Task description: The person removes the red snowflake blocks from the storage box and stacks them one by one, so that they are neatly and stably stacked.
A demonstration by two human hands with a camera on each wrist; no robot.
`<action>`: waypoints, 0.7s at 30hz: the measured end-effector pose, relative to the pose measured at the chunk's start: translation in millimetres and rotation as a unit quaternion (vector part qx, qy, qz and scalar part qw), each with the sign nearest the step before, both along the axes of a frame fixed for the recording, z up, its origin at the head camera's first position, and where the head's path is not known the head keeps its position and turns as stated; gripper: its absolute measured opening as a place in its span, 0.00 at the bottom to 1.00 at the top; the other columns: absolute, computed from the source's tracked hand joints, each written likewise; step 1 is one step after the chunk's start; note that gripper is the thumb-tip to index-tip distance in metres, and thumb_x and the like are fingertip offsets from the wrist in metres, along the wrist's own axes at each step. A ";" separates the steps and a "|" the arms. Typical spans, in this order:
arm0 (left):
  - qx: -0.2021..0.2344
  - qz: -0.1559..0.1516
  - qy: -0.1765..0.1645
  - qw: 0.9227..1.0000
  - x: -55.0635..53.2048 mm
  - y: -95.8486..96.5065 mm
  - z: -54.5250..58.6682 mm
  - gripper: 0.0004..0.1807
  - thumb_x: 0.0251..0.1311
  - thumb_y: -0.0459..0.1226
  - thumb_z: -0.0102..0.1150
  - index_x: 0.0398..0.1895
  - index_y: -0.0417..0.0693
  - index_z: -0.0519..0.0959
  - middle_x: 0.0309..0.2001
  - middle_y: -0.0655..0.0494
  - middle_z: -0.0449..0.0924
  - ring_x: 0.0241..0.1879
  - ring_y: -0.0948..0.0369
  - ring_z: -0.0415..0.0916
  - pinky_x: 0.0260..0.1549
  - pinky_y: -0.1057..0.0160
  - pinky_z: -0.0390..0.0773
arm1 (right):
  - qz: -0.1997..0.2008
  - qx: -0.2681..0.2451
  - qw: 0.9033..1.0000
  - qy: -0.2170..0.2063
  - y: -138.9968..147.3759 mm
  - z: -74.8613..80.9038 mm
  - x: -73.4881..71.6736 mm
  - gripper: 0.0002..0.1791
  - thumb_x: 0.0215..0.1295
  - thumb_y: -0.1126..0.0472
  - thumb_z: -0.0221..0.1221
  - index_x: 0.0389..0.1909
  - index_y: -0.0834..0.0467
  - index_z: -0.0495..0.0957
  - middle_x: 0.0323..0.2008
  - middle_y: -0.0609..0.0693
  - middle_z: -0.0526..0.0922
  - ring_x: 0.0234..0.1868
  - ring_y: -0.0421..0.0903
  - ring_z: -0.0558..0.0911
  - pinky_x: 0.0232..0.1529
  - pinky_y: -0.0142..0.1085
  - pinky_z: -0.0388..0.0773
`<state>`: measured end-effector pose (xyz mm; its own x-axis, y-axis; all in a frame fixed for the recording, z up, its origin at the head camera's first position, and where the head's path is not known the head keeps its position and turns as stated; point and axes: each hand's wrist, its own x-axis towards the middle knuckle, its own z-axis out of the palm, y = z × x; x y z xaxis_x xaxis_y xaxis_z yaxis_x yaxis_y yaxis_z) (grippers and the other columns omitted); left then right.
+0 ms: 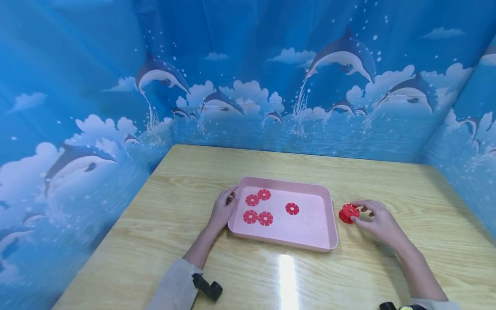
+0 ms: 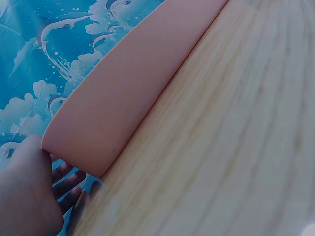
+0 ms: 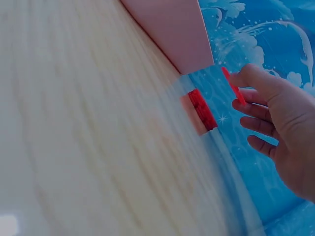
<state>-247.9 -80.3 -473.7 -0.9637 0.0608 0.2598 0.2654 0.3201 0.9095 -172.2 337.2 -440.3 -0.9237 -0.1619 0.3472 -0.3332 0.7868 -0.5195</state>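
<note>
My left hand (image 1: 224, 209) holds the left rim of a shallow pink tray (image 1: 286, 246); in the left wrist view its fingers lie outside the tray's corner. Inside the tray are several flat red notched discs, including a lone disc (image 1: 292, 209) right of the others. Beyond the tray's right side, my right hand (image 1: 377, 221) pinches one red notched disc (image 3: 233, 85) between thumb and fingers. Below it, apart from it in the right wrist view, a short stack of red discs (image 3: 202, 109) stands on the table.
The tray and stack rest on a light wood-grain table (image 1: 186, 172). Blue dolphin-print curtain (image 1: 248, 86) hangs behind and along both sides. A bright light reflection lies on the table in front of the tray.
</note>
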 end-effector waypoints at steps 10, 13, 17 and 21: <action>-0.010 0.001 0.002 1.000 0.5 -0.6 0.4 0.22 0.57 0.26 0.51 0.58 0.38 0.71 0.41 0.46 0.71 0.37 0.53 0.71 0.41 0.58 0.75 | -0.012 -0.010 0.999 -0.029 6.9 -15.6 -0.9 0.22 0.51 0.64 0.66 0.49 0.63 0.74 0.41 0.55 0.75 0.40 0.49 0.69 0.35 0.36 0.69; -0.009 0.000 0.005 1.000 0.6 -0.6 1.5 0.22 0.57 0.26 0.51 0.58 0.38 0.71 0.41 0.45 0.72 0.37 0.53 0.71 0.41 0.57 0.75 | -0.006 -0.017 1.000 -0.017 7.8 -18.2 -2.2 0.22 0.49 0.65 0.66 0.48 0.63 0.75 0.40 0.54 0.75 0.39 0.47 0.68 0.35 0.32 0.68; -0.004 0.000 0.004 1.000 0.5 -0.3 2.9 0.23 0.57 0.26 0.51 0.58 0.38 0.71 0.41 0.45 0.72 0.37 0.52 0.71 0.42 0.56 0.75 | 0.004 -0.032 0.999 -0.002 8.8 -21.2 -4.3 0.22 0.47 0.67 0.67 0.46 0.64 0.76 0.40 0.54 0.75 0.37 0.43 0.69 0.34 0.26 0.68; -0.006 -0.002 0.001 1.000 1.0 -0.5 2.5 0.23 0.57 0.26 0.51 0.58 0.37 0.70 0.41 0.45 0.71 0.37 0.52 0.71 0.41 0.56 0.75 | 0.007 -0.041 0.999 -0.004 9.8 -24.4 -5.8 0.22 0.46 0.68 0.67 0.46 0.65 0.76 0.40 0.54 0.74 0.36 0.41 0.70 0.34 0.24 0.67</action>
